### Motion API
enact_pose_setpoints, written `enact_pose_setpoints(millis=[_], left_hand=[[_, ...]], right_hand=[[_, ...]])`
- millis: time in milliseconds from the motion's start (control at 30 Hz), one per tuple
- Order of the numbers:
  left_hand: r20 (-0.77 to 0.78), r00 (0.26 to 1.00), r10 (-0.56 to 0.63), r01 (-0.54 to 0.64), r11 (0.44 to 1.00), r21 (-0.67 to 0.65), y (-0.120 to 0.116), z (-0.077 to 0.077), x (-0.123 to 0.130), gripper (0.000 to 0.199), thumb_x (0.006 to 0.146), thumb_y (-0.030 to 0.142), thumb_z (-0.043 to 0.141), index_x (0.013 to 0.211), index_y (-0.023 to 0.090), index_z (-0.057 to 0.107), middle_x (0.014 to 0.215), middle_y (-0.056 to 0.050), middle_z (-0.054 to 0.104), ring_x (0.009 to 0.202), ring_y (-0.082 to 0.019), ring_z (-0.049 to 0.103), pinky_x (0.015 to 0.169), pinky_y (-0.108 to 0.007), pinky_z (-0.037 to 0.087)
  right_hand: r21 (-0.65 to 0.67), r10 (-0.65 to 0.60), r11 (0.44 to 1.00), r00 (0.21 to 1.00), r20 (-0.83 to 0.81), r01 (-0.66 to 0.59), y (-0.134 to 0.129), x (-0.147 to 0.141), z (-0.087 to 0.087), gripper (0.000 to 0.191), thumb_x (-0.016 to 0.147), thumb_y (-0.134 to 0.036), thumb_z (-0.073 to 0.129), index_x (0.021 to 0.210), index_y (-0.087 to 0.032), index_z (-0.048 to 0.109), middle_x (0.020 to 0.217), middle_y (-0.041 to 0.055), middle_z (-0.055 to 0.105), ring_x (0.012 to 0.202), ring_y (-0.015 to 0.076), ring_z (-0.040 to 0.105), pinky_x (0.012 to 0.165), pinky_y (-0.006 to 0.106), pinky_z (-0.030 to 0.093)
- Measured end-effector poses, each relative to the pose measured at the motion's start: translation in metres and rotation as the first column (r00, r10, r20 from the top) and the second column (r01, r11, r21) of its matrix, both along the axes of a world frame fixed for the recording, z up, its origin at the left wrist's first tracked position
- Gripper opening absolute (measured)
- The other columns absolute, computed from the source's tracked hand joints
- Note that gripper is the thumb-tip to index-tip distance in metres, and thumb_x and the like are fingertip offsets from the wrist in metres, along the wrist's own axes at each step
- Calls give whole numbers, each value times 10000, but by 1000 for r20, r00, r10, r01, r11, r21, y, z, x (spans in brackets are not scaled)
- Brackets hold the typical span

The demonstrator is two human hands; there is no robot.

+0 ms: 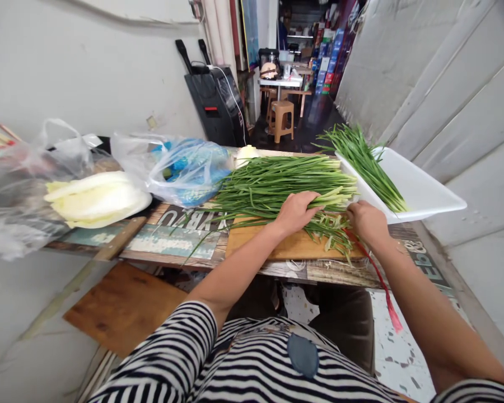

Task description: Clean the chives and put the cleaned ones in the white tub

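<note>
A thick pile of garlic chives (pixel 283 176) lies across a wooden cutting board (pixel 256 240), green leaves to the left and pale stem ends to the right. My left hand (pixel 296 212) is closed around some stalks at the near side of the pile. At the stem ends my right hand (pixel 365 221) is closed, its fingertips pinched; what they hold is hidden. Loose trimmed bits (pixel 334 232) lie on the board below both hands. A red cord (pixel 378 274) runs beneath my right hand and hangs over the table's front edge.
To the right, a white plastic tub (pixel 428 187) holds more chives (pixel 363 162). Plastic bags (pixel 193 168), a napa cabbage (pixel 101 198) and a wooden-handled knife (pixel 121 238) are on the left. A black wheeled speaker (pixel 216 101) and a stool (pixel 283 120) stand beyond the table.
</note>
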State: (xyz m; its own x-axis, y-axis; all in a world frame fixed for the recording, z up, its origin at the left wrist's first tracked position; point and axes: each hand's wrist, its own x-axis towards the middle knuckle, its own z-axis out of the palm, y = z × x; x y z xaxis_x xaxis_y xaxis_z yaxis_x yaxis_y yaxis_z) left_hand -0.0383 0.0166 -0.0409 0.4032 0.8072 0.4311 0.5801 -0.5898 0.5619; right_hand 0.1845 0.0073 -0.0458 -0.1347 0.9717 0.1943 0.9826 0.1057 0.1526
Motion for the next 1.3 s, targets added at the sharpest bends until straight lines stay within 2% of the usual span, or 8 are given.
enact_pose_setpoints(millis=[200, 433, 500, 767, 933, 1033, 1167, 1300], left_hand=[[-23, 1000, -17, 18, 1000, 26, -1, 0, 1, 243, 922, 269, 540, 1129, 169, 618, 1150, -87, 700, 1086, -215, 641, 961, -336, 466], [-138, 982, -126, 127, 992, -4, -1, -2, 1, 256, 902, 310, 566, 1130, 199, 595, 1028, -43, 717, 983, -206, 650, 939, -341, 456], [-136, 982, -129, 132, 991, 13, -2, -1, 1, 277, 904, 312, 562, 1157, 201, 587, 1084, -45, 709, 1012, -210, 643, 956, -350, 440], [-96, 993, -75, 80, 995, 52, -4, 3, -1, 240, 895, 214, 529, 1116, 148, 600, 1053, -102, 705, 1004, -238, 638, 939, -361, 450], [271, 962, 30, -50, 996, 68, 0, 6, -7, 214, 928, 276, 502, 1095, 159, 568, 945, -65, 707, 858, -178, 657, 813, -285, 491], [459, 888, 30, -58, 997, 46, 4, 16, -16, 170, 936, 299, 503, 1027, 166, 556, 770, -5, 672, 699, -124, 631, 747, -253, 499], [657, 753, 18, -78, 995, 62, 12, 50, -41, 177, 937, 365, 525, 989, 195, 535, 725, 30, 625, 616, -80, 585, 677, -222, 497], [808, 589, 23, -127, 990, 65, 25, 110, -77, 230, 937, 449, 519, 919, 220, 527, 729, 21, 600, 617, -83, 582, 634, -220, 498]], right_hand=[[152, 157, 983, 885, -439, -99, -31, -4, 18, 177, 849, -300, 522, 861, -189, 659, 828, 76, 696, 705, 191, 627, 635, 299, 434], [79, 101, 994, 349, -932, -77, -42, -29, 16, 158, 767, -355, 605, 845, -224, 565, 594, -16, 620, 503, 153, 586, 522, 288, 489], [46, 82, 990, 277, -957, -131, -38, -31, 19, 199, 728, -333, 631, 877, -210, 581, 573, -31, 617, 473, 146, 581, 510, 287, 500], [114, 119, 993, 340, -933, -35, -23, -3, 35, 244, 777, -419, 643, 846, -187, 672, 594, 5, 646, 483, 149, 585, 509, 297, 517], [104, 122, 991, 878, -464, -83, 7, 3, 13, 198, 813, -250, 549, 846, -173, 729, 840, 95, 714, 747, 209, 653, 698, 318, 504], [26, 87, 996, 975, -203, -84, 17, -2, 2, 241, 832, -191, 508, 880, -153, 741, 955, 124, 694, 810, 212, 636, 722, 307, 464], [-27, 35, 999, 992, -122, -39, 16, -3, 0, 266, 882, -220, 479, 925, -144, 731, 968, 123, 666, 795, 204, 619, 672, 292, 425], [83, 77, 995, 983, -165, -64, 0, -12, 4, 313, 932, -294, 443, 972, -121, 700, 970, 142, 652, 801, 225, 616, 688, 315, 435]])
